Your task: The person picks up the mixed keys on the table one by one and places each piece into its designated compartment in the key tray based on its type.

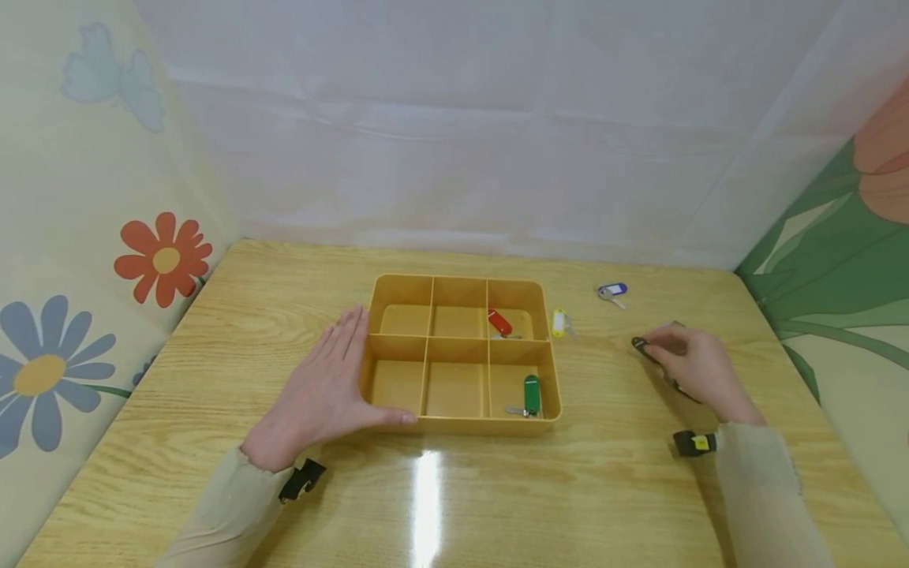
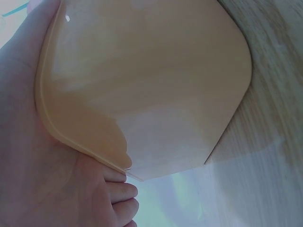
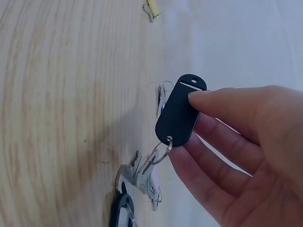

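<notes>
- Left hand [image 1: 319, 390]: fingers straight along the left wall of the yellow box [image 1: 469, 427], thumb spread wide and resting at the front rim.
- Right hand [image 1: 696, 371]: thumb and fingers pinching a black tag [image 3: 179, 116] in a narrow grip above the table [image 1: 604, 489].
- Black tag: probably light, stiff plastic, smooth enough to slip slightly yet hard to break; best gripped, in all likelihood, by its flat faces, clear of the ring end.
- Metal ring [image 3: 170, 147]: through the tag's lower end; its loose key would likely swing or snag. Keys overlap here, so their exact number cannot be told.
- Second black tag [image 3: 124, 208]: on the table, below the held one.
- Relative position: held tag right of the box, well apart from the left hand.
- Between box and right hand: yellow tag [image 1: 558, 323], just beside the box's right wall.
- Farther back: blue tag [image 1: 620, 287], with keys.
- Inside the box: red tag [image 1: 500, 322], back right compartment; green tag [image 1: 532, 396], front right.
</notes>
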`<state>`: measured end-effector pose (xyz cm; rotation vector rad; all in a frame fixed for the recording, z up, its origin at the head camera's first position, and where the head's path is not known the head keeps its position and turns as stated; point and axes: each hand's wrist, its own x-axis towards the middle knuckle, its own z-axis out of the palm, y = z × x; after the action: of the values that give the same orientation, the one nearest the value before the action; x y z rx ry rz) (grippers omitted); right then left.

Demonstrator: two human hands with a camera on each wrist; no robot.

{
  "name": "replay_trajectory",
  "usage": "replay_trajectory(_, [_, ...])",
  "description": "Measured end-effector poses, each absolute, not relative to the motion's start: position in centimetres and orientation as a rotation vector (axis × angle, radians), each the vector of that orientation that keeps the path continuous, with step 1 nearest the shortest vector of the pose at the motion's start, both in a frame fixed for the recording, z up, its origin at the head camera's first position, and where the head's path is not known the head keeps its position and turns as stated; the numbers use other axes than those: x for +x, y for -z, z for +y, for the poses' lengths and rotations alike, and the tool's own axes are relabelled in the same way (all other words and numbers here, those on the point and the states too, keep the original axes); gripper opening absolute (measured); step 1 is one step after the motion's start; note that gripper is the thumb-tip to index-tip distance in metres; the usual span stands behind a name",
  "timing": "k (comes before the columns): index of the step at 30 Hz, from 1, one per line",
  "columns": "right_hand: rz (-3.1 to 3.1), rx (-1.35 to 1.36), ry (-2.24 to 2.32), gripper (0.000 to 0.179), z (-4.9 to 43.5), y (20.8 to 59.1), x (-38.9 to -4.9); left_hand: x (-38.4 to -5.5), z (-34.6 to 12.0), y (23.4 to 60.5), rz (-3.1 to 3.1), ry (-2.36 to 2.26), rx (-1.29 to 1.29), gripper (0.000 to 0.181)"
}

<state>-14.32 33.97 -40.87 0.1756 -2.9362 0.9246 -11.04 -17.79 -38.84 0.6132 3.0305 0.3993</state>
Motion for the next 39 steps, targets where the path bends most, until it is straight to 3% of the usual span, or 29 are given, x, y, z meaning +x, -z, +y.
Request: replay_trajectory(39, [-2.868,0.252,-0.973,0.018,31.7,38.2,-13.8,-11.2,-17.8,38.8,3.045,-0.392,0.623,0.148])
